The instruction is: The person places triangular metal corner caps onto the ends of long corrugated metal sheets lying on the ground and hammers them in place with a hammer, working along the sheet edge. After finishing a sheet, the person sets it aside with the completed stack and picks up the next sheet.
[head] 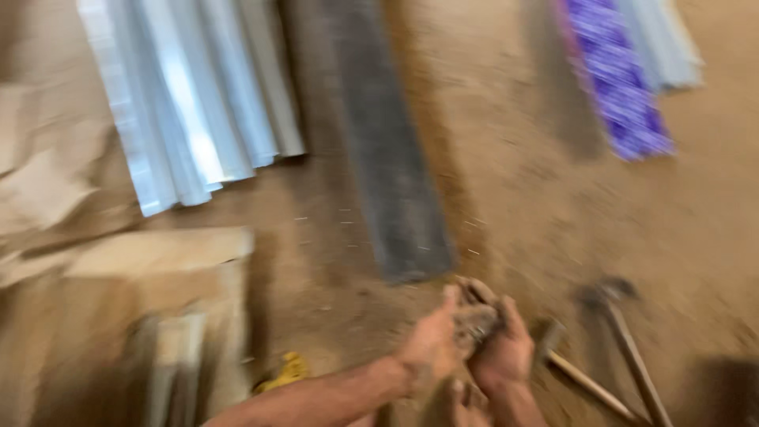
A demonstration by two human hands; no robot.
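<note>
Brown, dusty dirt floor (538,198) filled the blurred head view. Low in it, the left hand (431,344) and right hand (502,352) met, fingers curled together around a small dark, grimy lump (474,316); what it was could not be told. Just right of the fingers lay a wooden-handled hammer (581,372) and a second long-handled tool (628,348). Beyond the fingertips stretched a long dark grey plank (387,158), with pale corrugated metal sheets (198,103) further left and a purple patterned strip (617,87) far right. Left of the fingers stood tan cardboard (150,269) and a yellow scrap (288,370). The lump looked loosely cupped; with such quick movement it might have slipped and dropped among the tools.
</note>
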